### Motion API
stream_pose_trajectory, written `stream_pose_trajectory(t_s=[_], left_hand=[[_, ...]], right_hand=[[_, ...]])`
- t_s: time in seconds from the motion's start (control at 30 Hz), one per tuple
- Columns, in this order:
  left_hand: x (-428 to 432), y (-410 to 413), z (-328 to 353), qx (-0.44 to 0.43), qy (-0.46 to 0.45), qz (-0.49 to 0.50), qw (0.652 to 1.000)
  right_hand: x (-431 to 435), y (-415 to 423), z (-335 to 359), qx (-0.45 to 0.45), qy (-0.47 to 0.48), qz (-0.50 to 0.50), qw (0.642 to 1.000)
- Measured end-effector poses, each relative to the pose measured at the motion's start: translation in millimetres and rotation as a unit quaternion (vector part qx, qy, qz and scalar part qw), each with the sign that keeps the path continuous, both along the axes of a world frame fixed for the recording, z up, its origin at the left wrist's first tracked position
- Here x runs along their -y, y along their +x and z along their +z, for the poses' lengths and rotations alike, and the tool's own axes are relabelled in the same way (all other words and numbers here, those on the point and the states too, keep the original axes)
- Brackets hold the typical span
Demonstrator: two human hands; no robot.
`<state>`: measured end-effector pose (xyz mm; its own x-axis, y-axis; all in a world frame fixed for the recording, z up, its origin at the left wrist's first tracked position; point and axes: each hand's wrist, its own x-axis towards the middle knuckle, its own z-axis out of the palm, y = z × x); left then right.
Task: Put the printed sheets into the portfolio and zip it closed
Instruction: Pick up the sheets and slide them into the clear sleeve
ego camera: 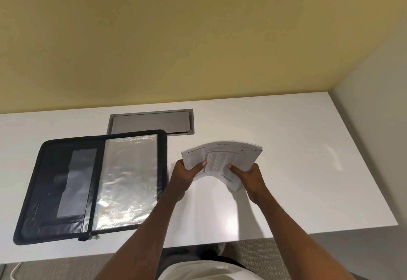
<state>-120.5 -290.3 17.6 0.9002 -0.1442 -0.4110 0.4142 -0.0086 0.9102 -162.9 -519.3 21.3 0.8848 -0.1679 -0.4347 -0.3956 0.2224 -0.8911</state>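
Office, by the look of it. White laminate desk (286, 147) set into a corner against a plain yellow wall (198, 37). Grey metal cable hatch (150, 123) sunk flush into the desktop near the wall. Grey low-pile carpet (259, 255) underfoot. No household or kitchen fittings.

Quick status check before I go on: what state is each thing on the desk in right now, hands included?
portfolio: open flat on the desk, unzipped, no sheets in it.
printed sheets: one stack, bowed upward, held above the desk.
left hand: gripping the stack's left end.
right hand: gripping the stack's right end.
cable hatch: lid closed.
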Motion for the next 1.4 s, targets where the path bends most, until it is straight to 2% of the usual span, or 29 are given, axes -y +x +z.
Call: stream_pose_trajectory(t_s=[0.6, 0.77, 0.9, 1.2, 1.4], left_hand=[[-2, -15, -18, -0.001, 0.015, -0.001, 1.0], [1, -15, -19, -0.028, 0.015, 0.004, 0.999], [-12, -4, -18, -0.045, 0.03, -0.012, 0.998], [-87, -3, 0, -0.029, -0.065, -0.036, 0.997], [-143, -12, -4, -0.093, -0.121, 0.012, 0.988]], right_hand=[[-2, -12, -10, -0.008, -0.013, 0.019, 1.0], [-5, -11, -9, -0.022, -0.026, 0.027, 0.999], [-3, 5, 5, -0.013, -0.049, 0.076, 0.996], [-51, 33, 42, 0.017, -0.075, 0.234, 0.969], [-110, 37, 30, -0.013, -0.05, 0.25, 0.967]])
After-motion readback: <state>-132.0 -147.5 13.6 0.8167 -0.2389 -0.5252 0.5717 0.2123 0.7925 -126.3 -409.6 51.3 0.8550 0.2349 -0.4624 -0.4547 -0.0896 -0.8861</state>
